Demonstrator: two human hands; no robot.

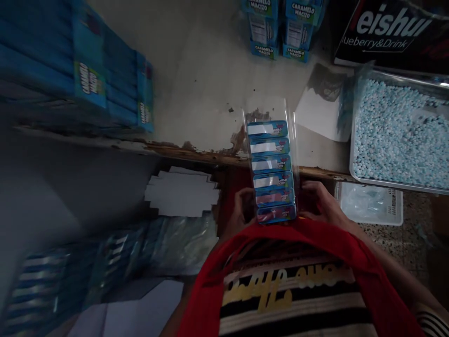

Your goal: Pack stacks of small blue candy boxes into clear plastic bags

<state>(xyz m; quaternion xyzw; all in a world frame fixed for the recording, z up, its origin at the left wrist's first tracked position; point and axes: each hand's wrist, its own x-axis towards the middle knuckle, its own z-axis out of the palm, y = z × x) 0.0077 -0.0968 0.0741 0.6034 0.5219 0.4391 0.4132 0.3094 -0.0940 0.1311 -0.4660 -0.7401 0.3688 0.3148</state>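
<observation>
A clear plastic sleeve (291, 112) holds a column of several small blue candy boxes (271, 164) marked "Caramelo Macizo". The sleeve's open-looking upper end lies over the table edge, and its lower end is against my red apron (315, 229). On its left side, my left hand (240, 210) has its fingers curled against the lower boxes. My right hand (324, 203) is bent around the sleeve's lower right side, with fingertips at the plastic edge. Parts of the fingers on both hands are in shadow.
Stacked blue boxes (91, 79) stand at left, with more candy packs (280, 28) at the back. A tray of pale blue candies (400, 131) is at right, beside a black bag (389, 32). Below are a white basket (372, 203), white card pieces (182, 192) and packed sleeves (115, 252).
</observation>
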